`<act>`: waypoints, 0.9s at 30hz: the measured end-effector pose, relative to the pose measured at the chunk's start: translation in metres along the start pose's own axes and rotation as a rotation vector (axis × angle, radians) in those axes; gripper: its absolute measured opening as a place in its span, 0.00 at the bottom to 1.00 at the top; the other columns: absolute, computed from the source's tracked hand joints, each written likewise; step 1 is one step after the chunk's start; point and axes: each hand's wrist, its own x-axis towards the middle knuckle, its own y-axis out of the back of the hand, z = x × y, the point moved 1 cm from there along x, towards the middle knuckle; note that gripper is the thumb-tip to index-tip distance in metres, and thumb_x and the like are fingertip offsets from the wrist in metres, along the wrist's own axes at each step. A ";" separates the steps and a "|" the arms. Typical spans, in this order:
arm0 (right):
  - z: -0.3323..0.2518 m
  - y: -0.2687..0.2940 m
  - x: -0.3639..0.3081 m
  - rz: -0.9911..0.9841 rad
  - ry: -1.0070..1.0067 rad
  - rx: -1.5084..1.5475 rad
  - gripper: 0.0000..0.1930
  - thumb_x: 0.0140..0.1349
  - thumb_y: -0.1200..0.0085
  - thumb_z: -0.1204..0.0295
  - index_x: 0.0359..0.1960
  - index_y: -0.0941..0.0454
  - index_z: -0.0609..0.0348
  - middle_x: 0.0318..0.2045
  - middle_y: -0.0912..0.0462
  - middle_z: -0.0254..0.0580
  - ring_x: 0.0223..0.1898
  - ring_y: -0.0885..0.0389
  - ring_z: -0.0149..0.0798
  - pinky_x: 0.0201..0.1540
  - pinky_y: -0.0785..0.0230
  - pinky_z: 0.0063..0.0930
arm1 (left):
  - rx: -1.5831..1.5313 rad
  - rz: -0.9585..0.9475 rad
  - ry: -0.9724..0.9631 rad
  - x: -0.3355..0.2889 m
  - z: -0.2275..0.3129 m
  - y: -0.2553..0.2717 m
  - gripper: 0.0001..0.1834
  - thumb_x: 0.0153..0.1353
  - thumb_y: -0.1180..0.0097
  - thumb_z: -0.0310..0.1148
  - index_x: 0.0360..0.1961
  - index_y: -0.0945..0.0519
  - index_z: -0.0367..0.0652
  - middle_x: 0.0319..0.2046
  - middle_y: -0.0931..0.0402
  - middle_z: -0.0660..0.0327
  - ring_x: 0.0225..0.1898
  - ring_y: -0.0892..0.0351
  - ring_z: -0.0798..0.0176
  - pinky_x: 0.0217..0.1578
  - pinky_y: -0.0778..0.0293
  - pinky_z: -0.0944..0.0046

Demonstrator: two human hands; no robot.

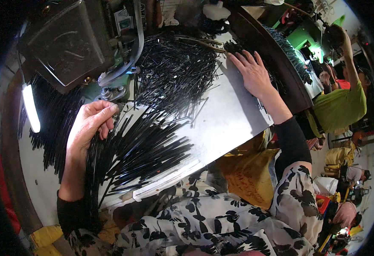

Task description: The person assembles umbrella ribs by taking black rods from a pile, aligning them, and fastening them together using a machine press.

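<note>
Left grip (91, 123) pinching black strips (140, 149), right grip (251, 72) spread flat on steel table (229, 115), crowded workshop, possibly.

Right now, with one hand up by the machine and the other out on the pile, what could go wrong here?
The left hand holds a fanned bunch of black sticks close under the machine, so fingers could get pinched there. The fan hangs past the metal table edge, so some sticks may slide off. The right hand presses on a loose pile, which could scatter or prick.

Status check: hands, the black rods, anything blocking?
Left hand grips fanned bundle of black rods. Right hand flat on loose rod pile. Machine head close above left hand.
</note>
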 end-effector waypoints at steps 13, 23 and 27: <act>-0.011 -0.013 0.034 -0.053 -0.049 -0.075 0.19 0.54 0.60 0.74 0.49 0.30 0.61 0.56 0.34 0.43 0.60 0.43 0.43 0.63 0.56 0.45 | 0.004 -0.005 0.001 0.001 0.001 -0.001 0.11 0.56 0.43 0.35 0.29 0.25 0.36 0.13 0.29 0.64 0.09 0.35 0.78 0.09 0.42 0.81; -0.028 -0.024 0.058 -0.157 -0.213 0.237 0.23 0.51 0.56 0.71 0.52 0.32 0.59 0.56 0.36 0.47 0.62 0.45 0.46 0.62 0.59 0.54 | 0.005 -0.017 0.017 0.002 -0.001 0.000 0.11 0.56 0.43 0.35 0.30 0.24 0.36 0.13 0.29 0.65 0.09 0.34 0.78 0.09 0.41 0.81; -0.038 -0.027 0.059 -0.111 -0.296 0.372 0.25 0.51 0.55 0.71 0.56 0.34 0.51 0.59 0.40 0.50 0.62 0.46 0.48 0.63 0.58 0.50 | 0.045 0.010 0.005 0.001 -0.003 0.000 0.13 0.56 0.44 0.38 0.30 0.24 0.37 0.13 0.29 0.64 0.08 0.36 0.77 0.09 0.42 0.79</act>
